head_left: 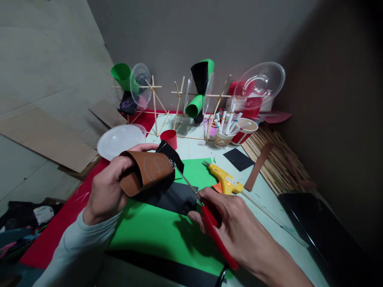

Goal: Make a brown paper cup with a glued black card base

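Observation:
My left hand (109,185) grips a brown paper tube (151,169), flattened at its open end and marked with curved pale lines. At the tube's far end a black paper piece (172,153) sticks out past the rim. My right hand (229,217) is closed around the red handles of a pair of scissors (214,227). Their blades point up and left to the edge of the black piece; whether they are parted is hard to see. Beneath both hands lie a green sheet (149,227) and a black sheet (176,198).
A yellow glue gun (224,179) lies right of the scissors, its cord running to the right. Behind stand stick frames (154,101) with paper cones and clear lids, a cup of markers (223,140) and a red ring (169,138). Wooden sticks (277,159) lie at right.

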Demonstrator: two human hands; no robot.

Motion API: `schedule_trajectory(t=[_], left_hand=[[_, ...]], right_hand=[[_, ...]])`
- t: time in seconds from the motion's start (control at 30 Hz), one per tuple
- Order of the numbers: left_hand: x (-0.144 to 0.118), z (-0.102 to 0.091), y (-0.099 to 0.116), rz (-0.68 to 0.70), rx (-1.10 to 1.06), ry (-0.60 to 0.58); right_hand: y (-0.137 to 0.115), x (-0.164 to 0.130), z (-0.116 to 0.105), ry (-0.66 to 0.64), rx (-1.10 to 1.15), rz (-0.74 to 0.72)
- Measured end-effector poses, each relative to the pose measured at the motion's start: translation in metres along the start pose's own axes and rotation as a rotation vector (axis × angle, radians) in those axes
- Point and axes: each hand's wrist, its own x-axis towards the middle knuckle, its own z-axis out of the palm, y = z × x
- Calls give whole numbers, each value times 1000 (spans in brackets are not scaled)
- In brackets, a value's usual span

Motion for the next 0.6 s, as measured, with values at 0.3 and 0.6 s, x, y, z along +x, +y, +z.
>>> schedule_trajectory(t=[0.3, 0.6], left_hand=[[-1, -9, -4, 290, 202, -3], [10, -15, -1, 219, 275, 111]], right_hand=[[1, 4, 3, -12, 9, 3], [-10, -2, -7, -52, -53, 87]])
